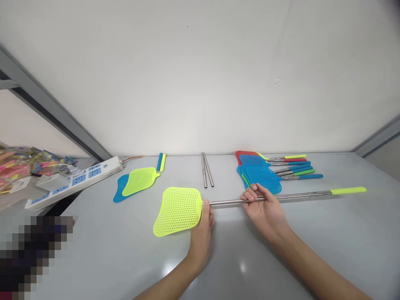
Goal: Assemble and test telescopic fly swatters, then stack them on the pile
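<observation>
- Yellow-green swatter [226, 203], head view: it lay across the front of both forearms, above the desk [125, 254], mesh head [178, 211] to the left, steel rod drawn out long, yellow-green grip [348, 191] to the right. Couldn't tell if the grip end touched the desk.
- Left hand [202, 235]: pinched the neck where the rod met the mesh head, thumb on top.
- Right hand [267, 212]: palm up, fingers curled on the rod around mid-length.
- Left side of desk: a loose yellow-green mesh head [140, 181] overlapped a blue mesh head [120, 191]; a blue sleeve [159, 161] and a yellow-green sleeve [163, 162] sat side by side just behind.
- Middle: two loose steel tubes [208, 170], near each other at the far ends, spread at the near ends.
- Right, beyond the right hand: a pile of swatters [262, 179], mostly blue, some red and green, grips pointing right.
- Far left: white power strip [108, 167] with plugs in, bagged colourful items [31, 164] beside it.
</observation>
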The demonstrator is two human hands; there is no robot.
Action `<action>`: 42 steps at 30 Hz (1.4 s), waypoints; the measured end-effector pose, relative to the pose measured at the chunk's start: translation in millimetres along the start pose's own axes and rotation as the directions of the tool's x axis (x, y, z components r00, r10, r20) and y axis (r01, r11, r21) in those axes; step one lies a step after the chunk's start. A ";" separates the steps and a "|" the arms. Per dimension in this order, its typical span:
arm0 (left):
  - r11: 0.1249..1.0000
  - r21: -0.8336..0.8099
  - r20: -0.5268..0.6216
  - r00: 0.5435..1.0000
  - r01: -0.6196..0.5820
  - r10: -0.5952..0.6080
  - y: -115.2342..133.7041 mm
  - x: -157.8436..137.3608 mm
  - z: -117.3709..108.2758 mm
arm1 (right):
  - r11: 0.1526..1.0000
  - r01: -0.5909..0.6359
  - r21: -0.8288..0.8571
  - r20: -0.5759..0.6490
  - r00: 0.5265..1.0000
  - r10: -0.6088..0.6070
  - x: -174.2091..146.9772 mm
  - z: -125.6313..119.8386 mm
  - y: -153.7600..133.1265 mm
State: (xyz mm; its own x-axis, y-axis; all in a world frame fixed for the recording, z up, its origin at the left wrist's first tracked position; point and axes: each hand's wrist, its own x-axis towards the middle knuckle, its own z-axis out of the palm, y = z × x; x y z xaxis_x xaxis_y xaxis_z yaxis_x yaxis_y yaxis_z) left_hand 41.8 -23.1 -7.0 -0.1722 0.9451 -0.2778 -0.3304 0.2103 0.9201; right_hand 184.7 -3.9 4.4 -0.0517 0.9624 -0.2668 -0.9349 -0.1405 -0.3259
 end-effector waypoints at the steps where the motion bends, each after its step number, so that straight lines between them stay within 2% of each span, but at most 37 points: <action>1: 1.000 -0.001 0.000 1.000 -0.003 0.003 0.2 0.7 -0.3 | 1.000 -0.005 -0.017 0.003 1.000 0.005 -0.4 1.1 -0.1; 7: 1.000 0.027 0.019 1.000 -0.005 0.005 -0.9 1.6 -3.2 | 0.992 -0.032 -0.123 0.073 0.996 0.041 -1.8 4.2 1.4; 11: 0.997 0.050 0.051 0.997 -0.052 0.050 1.5 2.2 -4.2 | 0.951 -0.063 -0.301 0.113 0.988 0.101 -5.0 4.8 5.6; 14: 0.990 0.050 0.083 0.989 -0.129 0.125 4.2 4.0 -5.8 | 0.891 -0.066 -0.449 0.126 0.983 0.136 -8.2 5.1 8.7; 18: 0.980 0.093 0.120 0.979 -0.174 0.163 6.0 3.9 -8.9 | 0.775 -0.058 -0.629 0.135 0.974 0.183 -11.4 4.7 12.3; 20: 0.967 0.168 0.180 0.970 -0.193 0.162 6.4 1.6 -9.7 | 0.717 -0.062 -0.694 0.143 0.964 0.223 -12.4 4.9 14.6; 22: 0.944 0.257 0.287 0.949 -0.206 0.129 6.6 -1.6 -9.8 | 0.678 -0.066 -0.732 0.174 0.944 0.281 -13.5 5.7 17.3; 25: 0.918 0.335 0.432 0.900 -0.211 0.049 7.1 -5.6 -9.4 | 0.658 -0.073 -0.749 0.236 0.900 0.368 -15.3 7.7 20.3; 28: 0.925 0.339 0.476 0.879 -0.170 -0.013 8.3 -6.2 -9.5 | 0.657 -0.109 -0.746 0.246 0.871 0.424 -16.8 9.5 21.0; 35: 0.983 0.185 0.521 0.847 0.004 -0.102 7.0 0.7 -9.0 | 0.699 -0.141 -0.701 0.220 0.889 0.401 -18.0 9.1 22.5; 38: 0.988 0.148 0.500 0.857 0.054 -0.122 5.3 1.5 -8.9 | 0.704 -0.185 -0.686 0.163 0.903 0.397 -17.5 5.1 23.0; 42: 0.988 0.154 0.390 0.917 0.020 -0.079 6.3 3.4 -11.7 | 0.734 -0.230 -0.639 0.103 0.920 0.378 -12.4 -2.1 19.8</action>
State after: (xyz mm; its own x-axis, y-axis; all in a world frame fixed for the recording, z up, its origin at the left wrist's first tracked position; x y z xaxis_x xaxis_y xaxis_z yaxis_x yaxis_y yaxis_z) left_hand 28.3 -21.5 -5.4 0.2300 0.9479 -0.2204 -0.1866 0.2653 0.9460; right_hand 167.6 -19.1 -0.6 -0.4367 0.8564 -0.2753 -0.4504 -0.4731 -0.7572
